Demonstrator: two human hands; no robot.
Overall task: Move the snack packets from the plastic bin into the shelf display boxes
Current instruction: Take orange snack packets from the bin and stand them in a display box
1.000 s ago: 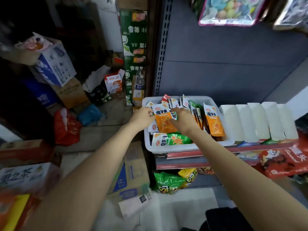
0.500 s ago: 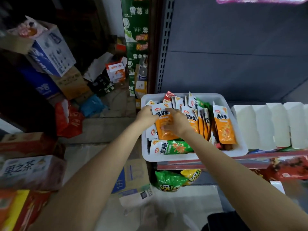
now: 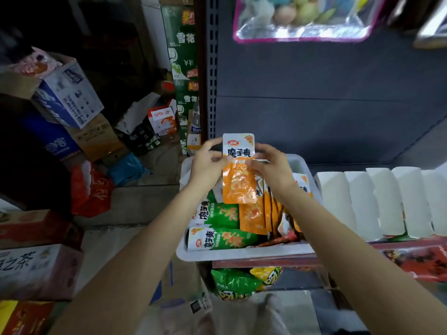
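A white plastic bin (image 3: 244,254) sits on the shelf edge, filled with several orange and green snack packets (image 3: 225,239). Above the bin, both hands hold up a small stack of orange packets (image 3: 239,182), upright with the label facing me. My left hand (image 3: 207,163) grips the stack's left edge. My right hand (image 3: 272,165) pinches its right edge. A row of white display boxes (image 3: 377,201) stands to the right of the bin on the same shelf.
A dark grey shelf back panel (image 3: 326,93) rises behind the bin. A clear bag of coloured balls (image 3: 304,18) hangs above. Cartons and bags (image 3: 65,97) crowd the floor to the left. Green and yellow snack bags (image 3: 242,281) lie on the shelf below.
Both hands were down in the bin gathering orange packets; now they have lifted the stack up above the bin and hold it upright.
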